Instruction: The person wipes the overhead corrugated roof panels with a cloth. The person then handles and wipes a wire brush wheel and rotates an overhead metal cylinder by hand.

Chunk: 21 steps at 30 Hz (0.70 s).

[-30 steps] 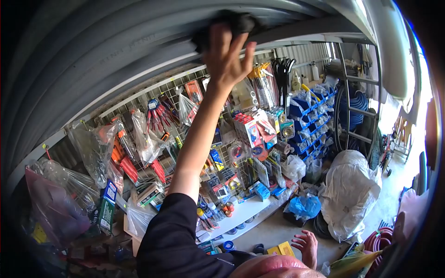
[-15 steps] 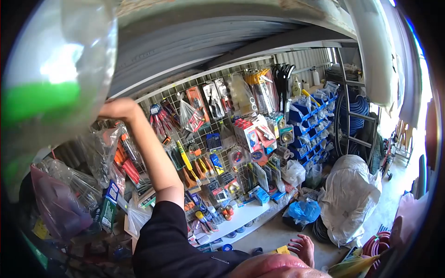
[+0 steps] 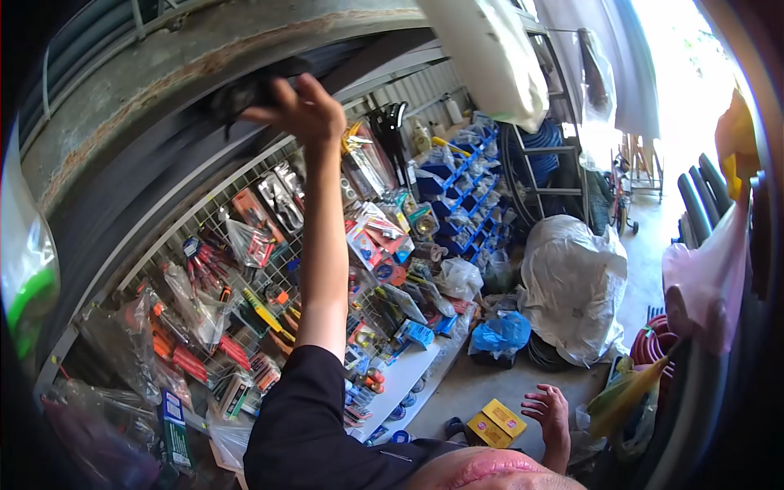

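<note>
Left hand (image 3: 306,113) up at 11 o'clock, arm raised from a dark sleeve (image 3: 300,400), forearm crossing in front of the mesh rack (image 3: 214,196). Dark object (image 3: 249,96) sits between 10 and 11, right at that hand, just under the beam (image 3: 122,122) with the rusty-brown edge. Object is blurred, can't say what it is. Left fingers spread, at least one lying across the object; can't tell if they actually grip it or if it touches the beam

Right hand (image 3: 545,408) low, between 4 and 5 o'clock. Fingers spread and slightly curled, no object seen in them. Nearest in view is the yellow box (image 3: 496,423) at 5, a gap between the two; depth not clear

Around: mesh rack runs 8 to 11, hung with packaged tools and clear bags. White tabletop (image 3: 407,369) at 6, small goods along its near edge. Blue bins (image 3: 449,204) stacked at 1 to 2, ladder (image 3: 551,150) just past them at 2. White-wrapped bundle (image 3: 576,286) on the floor between 3 and 4, blue bag (image 3: 500,331) next to it at 4. Pink bag (image 3: 706,282) at 3, red hose (image 3: 653,343) coiled below it at 4. Clear bag with green (image 3: 26,237) at the 9 o'clock edge
</note>
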### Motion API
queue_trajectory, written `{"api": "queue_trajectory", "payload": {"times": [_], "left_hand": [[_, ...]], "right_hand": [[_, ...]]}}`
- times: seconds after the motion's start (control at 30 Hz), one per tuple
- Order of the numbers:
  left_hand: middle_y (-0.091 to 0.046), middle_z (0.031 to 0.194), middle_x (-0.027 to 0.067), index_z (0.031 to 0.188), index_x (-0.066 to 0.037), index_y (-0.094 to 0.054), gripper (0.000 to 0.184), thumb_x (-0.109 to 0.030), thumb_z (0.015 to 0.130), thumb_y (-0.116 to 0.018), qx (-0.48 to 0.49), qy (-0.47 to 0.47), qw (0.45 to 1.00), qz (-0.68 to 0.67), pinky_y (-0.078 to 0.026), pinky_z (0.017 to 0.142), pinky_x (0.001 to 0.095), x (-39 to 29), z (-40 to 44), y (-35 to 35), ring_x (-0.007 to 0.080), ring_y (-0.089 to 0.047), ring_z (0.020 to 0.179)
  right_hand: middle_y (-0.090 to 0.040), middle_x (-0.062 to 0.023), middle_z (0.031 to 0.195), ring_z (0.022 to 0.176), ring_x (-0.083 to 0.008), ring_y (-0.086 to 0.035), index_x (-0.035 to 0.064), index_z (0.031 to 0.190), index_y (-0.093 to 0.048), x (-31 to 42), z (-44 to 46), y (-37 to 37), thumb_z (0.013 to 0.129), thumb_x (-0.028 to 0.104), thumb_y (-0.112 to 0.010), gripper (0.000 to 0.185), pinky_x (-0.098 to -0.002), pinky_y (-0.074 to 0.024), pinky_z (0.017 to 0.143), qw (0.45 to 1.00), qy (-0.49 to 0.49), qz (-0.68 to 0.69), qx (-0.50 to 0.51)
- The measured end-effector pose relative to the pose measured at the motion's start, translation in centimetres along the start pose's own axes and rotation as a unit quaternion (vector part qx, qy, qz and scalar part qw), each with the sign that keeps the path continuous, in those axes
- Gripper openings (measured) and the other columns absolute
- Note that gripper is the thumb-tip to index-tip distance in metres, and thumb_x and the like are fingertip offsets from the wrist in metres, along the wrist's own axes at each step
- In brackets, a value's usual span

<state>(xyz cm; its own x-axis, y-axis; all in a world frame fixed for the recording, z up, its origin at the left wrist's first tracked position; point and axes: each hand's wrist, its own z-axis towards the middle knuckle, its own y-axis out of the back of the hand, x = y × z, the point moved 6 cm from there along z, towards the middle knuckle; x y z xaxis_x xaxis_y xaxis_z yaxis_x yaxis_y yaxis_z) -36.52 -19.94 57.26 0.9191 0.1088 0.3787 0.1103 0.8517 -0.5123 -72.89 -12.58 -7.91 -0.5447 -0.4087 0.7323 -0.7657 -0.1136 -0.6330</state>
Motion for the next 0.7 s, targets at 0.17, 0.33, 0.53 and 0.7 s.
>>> {"api": "queue_trajectory", "payload": {"times": [0.17,0.33,0.53,0.7], "left_hand": [[0.005,0.166,0.0353,0.145,-0.005,-0.052,0.052,-0.038,0.106,-0.049,0.083,0.061,0.978,-0.181,-0.010,0.121,0.0677,-3.7,-7.3,-7.5,0.0582,0.001,0.152],[-0.015,0.160,0.0381,0.145,-0.001,-0.050,0.062,-0.046,0.101,-0.053,0.150,0.159,0.948,-0.232,-0.017,0.120,0.0633,-7.8,-8.0,-7.0,0.0562,-0.012,0.150],[-0.049,0.144,0.0294,0.149,-0.003,-0.044,0.068,-0.035,0.093,-0.066,0.183,0.074,0.920,-0.339,-0.038,0.114,0.0509,-13.1,-5.7,-4.4,0.0457,-0.045,0.137],[-0.062,0.126,0.0295,0.139,-0.003,-0.054,0.041,-0.027,0.105,-0.054,0.180,0.049,0.969,-0.161,-0.051,0.098,0.0483,-12.7,-5.3,-5.2,0.0493,-0.058,0.121]], "right_hand": [[-0.071,-0.0197,0.105,0.088,-0.0297,-0.075,0.0023,0.128,-0.053,0.9,-2.0,1.9,0.107,0.039,-0.049,0.042,-0.0413,-0.0629,0.075,0.999,0.018,-0.008,-0.038],[-0.072,-0.0189,0.104,0.088,-0.0283,-0.075,0.0029,0.127,-0.054,1.3,-3.8,3.7,0.107,0.037,-0.048,0.040,-0.0412,-0.0630,0.075,0.997,0.035,0.005,-0.066],[-0.072,-0.0182,0.104,0.086,-0.0292,-0.075,0.0052,0.127,-0.054,0.2,-4.0,6.0,0.105,0.040,-0.052,0.041,-0.0431,-0.0632,0.076,0.995,0.031,0.011,-0.089],[-0.072,-0.0179,0.103,0.085,-0.0280,-0.075,0.0041,0.125,-0.053,1.3,-3.0,4.7,0.105,0.040,-0.051,0.041,-0.0414,-0.0632,0.075,0.997,0.023,0.015,-0.078]]}}
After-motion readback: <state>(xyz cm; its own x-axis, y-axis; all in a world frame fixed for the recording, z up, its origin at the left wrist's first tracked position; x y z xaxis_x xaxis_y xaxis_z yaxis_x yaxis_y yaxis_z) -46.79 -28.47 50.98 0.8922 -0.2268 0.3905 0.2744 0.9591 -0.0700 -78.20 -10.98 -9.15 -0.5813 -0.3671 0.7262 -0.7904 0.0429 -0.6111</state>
